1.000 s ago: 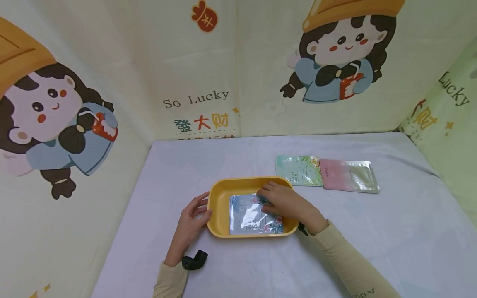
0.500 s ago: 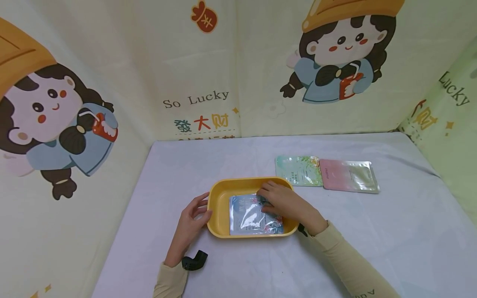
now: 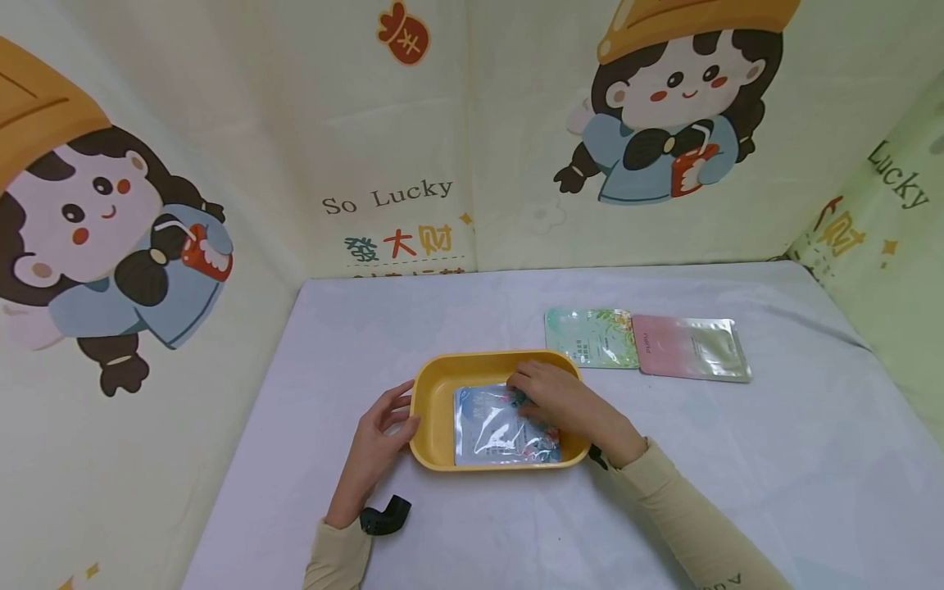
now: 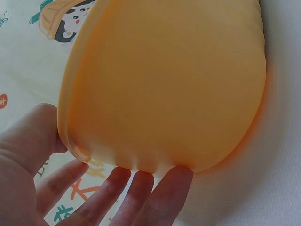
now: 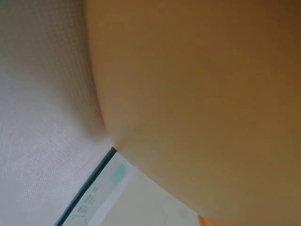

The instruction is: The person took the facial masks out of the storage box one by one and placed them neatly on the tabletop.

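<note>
A yellow tray [image 3: 435,426] sits on the white-covered table, with a shiny blue-and-silver sheet mask packet [image 3: 487,422] lying flat inside it. At the tray's left end my left hand [image 3: 379,438] holds the edge. In the left wrist view, the thumb lies over the rim and the fingertips press the outer wall [image 4: 164,84]. My right hand [image 3: 564,401] reaches over the right end, fingers bent down onto the packet's upper right part, which it hides; I cannot tell whether it pinches the packet. The right wrist view shows mostly the tray's outer wall [image 5: 188,103].
Behind the tray to the right lie a green sheet mask packet [image 3: 593,338] and a pink-and-silver one [image 3: 693,348], side by side. A black wrist device [image 3: 386,516] is at the left wrist. Printed curtains [image 3: 509,238] enclose the table's back and sides.
Both hands and the tray stay in place. The right fingers shift only very slightly on the blue packet, and its shine changes a little.
</note>
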### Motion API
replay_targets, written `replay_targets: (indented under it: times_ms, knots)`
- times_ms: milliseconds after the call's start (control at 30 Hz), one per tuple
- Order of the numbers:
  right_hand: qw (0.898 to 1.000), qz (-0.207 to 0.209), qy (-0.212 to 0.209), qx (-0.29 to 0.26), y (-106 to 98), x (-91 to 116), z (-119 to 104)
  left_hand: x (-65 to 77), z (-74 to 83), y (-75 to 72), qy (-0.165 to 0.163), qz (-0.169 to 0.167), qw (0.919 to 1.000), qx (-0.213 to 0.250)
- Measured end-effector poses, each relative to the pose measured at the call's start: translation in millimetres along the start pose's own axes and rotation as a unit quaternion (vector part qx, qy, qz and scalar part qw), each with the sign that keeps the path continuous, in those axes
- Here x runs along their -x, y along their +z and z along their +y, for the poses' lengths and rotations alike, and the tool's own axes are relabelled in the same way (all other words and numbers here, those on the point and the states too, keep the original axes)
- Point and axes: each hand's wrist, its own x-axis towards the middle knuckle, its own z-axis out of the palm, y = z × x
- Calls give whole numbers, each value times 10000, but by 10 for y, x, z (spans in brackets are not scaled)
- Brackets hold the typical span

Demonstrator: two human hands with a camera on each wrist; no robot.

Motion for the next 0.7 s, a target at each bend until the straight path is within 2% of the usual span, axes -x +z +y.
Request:
replay_targets:
  times_ms: [300,700]
  knots:
    - [9984,281,-168,452,51,-10,38,10,9,-4,-7,7,10000,-40]
    - [9996,257,54,-36,-50,13,48,-3,-20,-10,-59,-43,9997,238]
